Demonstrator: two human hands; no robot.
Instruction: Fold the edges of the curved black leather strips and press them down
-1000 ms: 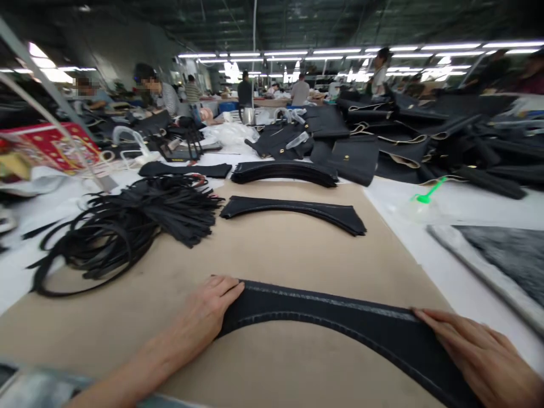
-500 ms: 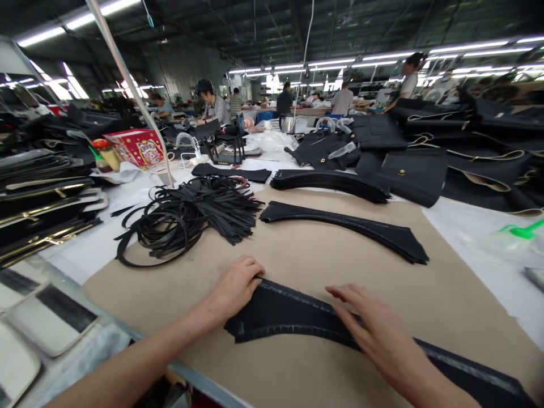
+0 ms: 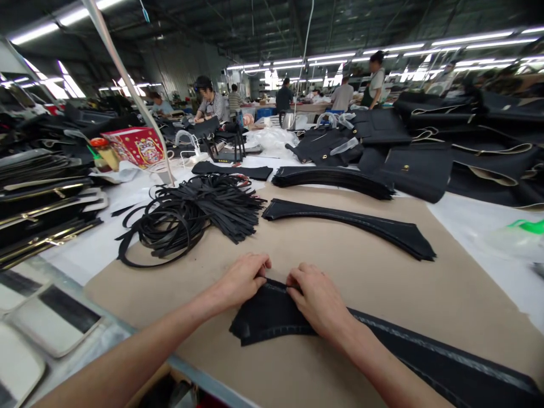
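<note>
A long black curved panel [image 3: 272, 317] with pale marks along its edges lies in front of me, running off toward the lower right. My left hand [image 3: 246, 279] pinches its upper edge near the left corner. Close beside it, my right hand [image 3: 317, 300] is closed on the same edge, its forearm crossing over the panel. Beyond the hands lies a stack of similar black panels [image 3: 348, 224], and behind that a thicker stack [image 3: 331, 180]. A heap of black strips [image 3: 191, 218], partly coiled, sits to the left of these stacks.
Brown paper [image 3: 204, 351] covers the white table. Black bag pieces [image 3: 416, 170] are piled at the back right; pieces with gold-coloured trim [image 3: 38, 221] are stacked left. A red box [image 3: 134, 146] stands by a slanting pole [image 3: 131, 85]. Several people are farther back.
My right hand has moved left along the panel's upper edge and closed on it near my left hand. The left hand stays by the corner. A person in the background has shifted left.
</note>
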